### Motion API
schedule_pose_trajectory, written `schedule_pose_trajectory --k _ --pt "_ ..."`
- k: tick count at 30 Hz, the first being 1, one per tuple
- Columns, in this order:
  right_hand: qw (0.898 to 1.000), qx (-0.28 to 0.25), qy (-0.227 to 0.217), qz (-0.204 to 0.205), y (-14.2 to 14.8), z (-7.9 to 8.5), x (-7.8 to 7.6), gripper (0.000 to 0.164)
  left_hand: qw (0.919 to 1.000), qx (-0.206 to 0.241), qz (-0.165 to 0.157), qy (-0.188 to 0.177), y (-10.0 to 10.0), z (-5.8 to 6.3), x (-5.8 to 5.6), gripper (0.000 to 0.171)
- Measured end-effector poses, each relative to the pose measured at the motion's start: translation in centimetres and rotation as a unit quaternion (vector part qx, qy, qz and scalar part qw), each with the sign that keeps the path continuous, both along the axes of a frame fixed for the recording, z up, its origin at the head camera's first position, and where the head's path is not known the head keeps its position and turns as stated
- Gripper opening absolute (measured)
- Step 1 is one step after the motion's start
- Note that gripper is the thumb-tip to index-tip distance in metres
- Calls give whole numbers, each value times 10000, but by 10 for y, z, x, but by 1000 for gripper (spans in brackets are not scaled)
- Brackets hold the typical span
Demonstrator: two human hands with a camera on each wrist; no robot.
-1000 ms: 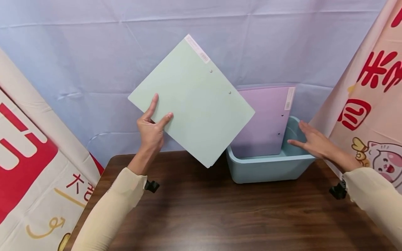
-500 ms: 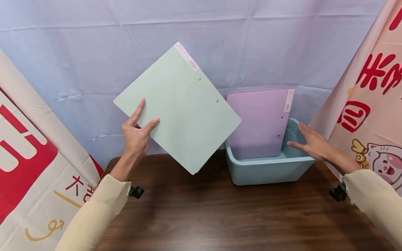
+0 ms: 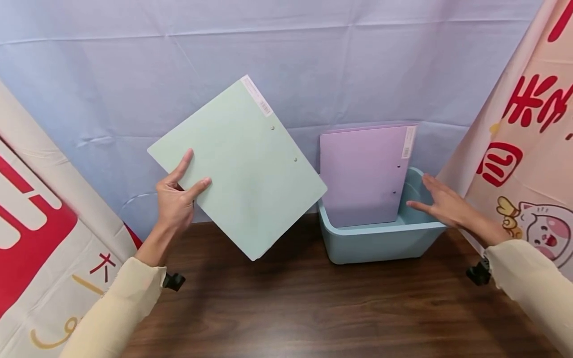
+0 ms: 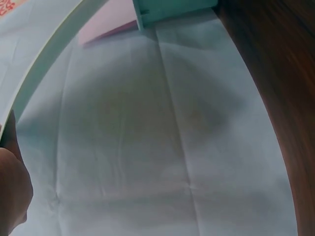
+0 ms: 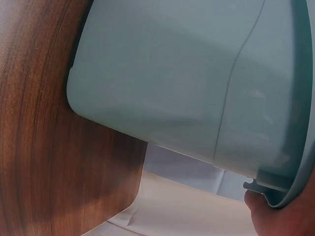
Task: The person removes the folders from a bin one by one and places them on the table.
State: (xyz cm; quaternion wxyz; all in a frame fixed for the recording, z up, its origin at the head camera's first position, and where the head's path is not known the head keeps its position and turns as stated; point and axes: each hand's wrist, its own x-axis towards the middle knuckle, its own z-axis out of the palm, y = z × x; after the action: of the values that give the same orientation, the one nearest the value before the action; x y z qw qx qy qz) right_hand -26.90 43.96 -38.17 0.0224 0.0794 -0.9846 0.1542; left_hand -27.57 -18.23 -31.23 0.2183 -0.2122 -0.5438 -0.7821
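Note:
In the head view my left hand (image 3: 176, 199) holds a mint-green file folder (image 3: 241, 169) by its lower left edge, thumb and index finger lying on the near face. The folder is tilted in the air, with a white label and two rivets along its upper right edge. In the left wrist view its thin edge (image 4: 44, 59) rises from my fingers. My right hand (image 3: 447, 201) rests at the right end of a light-blue plastic bin (image 3: 376, 246), fingers extended along the rim and thumb over the inside. A purple file folder (image 3: 362, 174) stands upright in the bin's left part.
The bin stands near the back of a dark wooden table (image 3: 286, 308). Behind it hangs a pale blue cloth (image 3: 250, 44). Printed cloths hang on the left (image 3: 36, 228) and right (image 3: 532, 149).
My left hand has carried the green folder left and down, away from the bin, uncovering more of the purple folder. My right hand and the bin stay nearly still.

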Motion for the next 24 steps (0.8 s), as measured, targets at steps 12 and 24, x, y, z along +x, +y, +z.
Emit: schedule_pose_trajectory --k 12,24 --pt "10000 -4 -67 -35 0 0 1 110 9995 -206 -86 -222 -30 -4 6 81" --pt "10000 -9 -87 -14 2 -1 -2 110 9963 -657 -302 -473 -50 -12 7 79"
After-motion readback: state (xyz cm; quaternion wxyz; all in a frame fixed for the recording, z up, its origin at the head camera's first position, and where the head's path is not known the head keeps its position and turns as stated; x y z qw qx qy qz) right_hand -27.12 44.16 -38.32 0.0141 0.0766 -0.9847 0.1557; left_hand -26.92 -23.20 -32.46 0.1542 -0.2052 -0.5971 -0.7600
